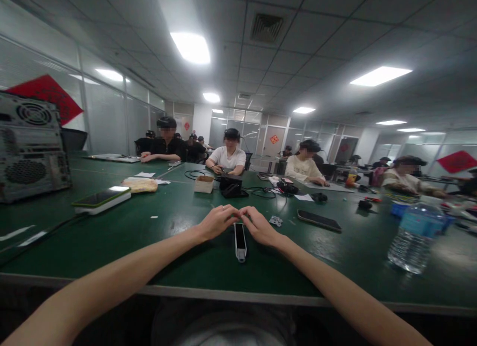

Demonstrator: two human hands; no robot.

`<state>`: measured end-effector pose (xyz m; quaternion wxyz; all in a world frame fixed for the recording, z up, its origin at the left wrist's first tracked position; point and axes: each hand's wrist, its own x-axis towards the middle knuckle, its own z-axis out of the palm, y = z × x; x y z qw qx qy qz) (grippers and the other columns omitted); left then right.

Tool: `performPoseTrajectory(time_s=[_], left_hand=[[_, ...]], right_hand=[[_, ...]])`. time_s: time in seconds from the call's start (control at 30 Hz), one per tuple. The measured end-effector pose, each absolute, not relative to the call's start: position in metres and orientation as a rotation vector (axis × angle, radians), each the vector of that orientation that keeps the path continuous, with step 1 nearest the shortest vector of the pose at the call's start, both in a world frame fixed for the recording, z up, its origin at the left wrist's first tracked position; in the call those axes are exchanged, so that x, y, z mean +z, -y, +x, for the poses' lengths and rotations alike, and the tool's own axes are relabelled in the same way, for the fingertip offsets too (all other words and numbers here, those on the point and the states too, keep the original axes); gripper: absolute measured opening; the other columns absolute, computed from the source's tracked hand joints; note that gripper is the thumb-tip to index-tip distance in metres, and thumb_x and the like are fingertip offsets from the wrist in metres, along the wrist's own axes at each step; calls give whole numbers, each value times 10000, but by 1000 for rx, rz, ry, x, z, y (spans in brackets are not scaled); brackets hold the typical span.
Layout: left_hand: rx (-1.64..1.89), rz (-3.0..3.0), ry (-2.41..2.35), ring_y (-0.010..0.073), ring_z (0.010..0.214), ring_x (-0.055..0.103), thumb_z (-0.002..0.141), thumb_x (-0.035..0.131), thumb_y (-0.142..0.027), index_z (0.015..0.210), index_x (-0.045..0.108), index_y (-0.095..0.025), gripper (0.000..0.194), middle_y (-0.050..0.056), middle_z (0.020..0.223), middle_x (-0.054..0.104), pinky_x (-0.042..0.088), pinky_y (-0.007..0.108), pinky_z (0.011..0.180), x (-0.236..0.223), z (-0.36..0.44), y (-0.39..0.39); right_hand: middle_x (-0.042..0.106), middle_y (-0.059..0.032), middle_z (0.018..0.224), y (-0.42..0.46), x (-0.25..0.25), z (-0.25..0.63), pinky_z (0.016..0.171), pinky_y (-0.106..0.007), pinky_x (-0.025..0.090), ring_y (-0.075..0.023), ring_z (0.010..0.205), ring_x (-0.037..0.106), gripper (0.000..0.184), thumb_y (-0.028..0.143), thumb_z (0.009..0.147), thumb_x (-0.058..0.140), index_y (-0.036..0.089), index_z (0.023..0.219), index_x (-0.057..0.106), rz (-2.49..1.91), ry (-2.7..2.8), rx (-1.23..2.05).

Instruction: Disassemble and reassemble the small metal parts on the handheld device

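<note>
My left hand (219, 221) and my right hand (258, 225) meet at their fingertips in front of me, just above the green table. Both have their fingers bent and pressed together in a pinch; whatever lies between them is hidden or too small to name. Directly below the fingertips is a narrow white device (241, 242) with a long dark top face and a greyish near end, pointing towards me. Its far end is partly covered by my fingers, and I cannot tell whether they touch it. A small grey patterned piece (276, 221) lies right of my right hand.
A dark phone (319, 220) and a water bottle (416, 237) are on the right. Leftward are a white device with a green-edged screen (102, 199) and a computer case (32, 147). Ahead stand a small cardboard box (203, 184) and a black stand (231, 186). Several people sit beyond.
</note>
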<state>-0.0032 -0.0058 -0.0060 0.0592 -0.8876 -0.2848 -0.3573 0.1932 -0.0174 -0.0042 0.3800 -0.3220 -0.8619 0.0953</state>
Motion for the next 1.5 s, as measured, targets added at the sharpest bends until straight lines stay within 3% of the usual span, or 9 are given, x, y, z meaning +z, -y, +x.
performPoseTrajectory(time_s=[0.3,0.57,0.77,1.5], left_hand=[[-1103,-2692,754,113,761,593,901,539,-228,966,592,-185,94,14,915,622,462,203,703,-5,-4,10],[-800,-2739,808,100,642,555,809,585,-219,904,613,-179,107,-4,811,618,423,191,643,-2,-24,-12],[-646,-2876,984,105,636,573,792,591,-236,860,641,-175,104,-13,757,632,418,180,634,-3,-38,-25],[-588,-2958,1037,119,696,623,823,564,-260,902,668,-175,156,8,823,689,440,181,657,-5,-27,-20]], right_hand=[[566,-48,944,22,-3,191,803,-320,409,-179,881,516,190,277,949,373,171,983,527,-902,2213,405],[583,-76,967,9,0,206,859,-337,398,-187,923,509,169,237,930,410,159,972,554,-927,2310,56],[619,-85,954,5,4,222,828,-330,401,-199,913,520,142,214,884,489,154,933,608,-1112,2521,-95],[635,-77,961,-1,-4,223,838,-301,417,-192,928,554,213,265,889,485,172,974,657,-1113,2635,-7]])
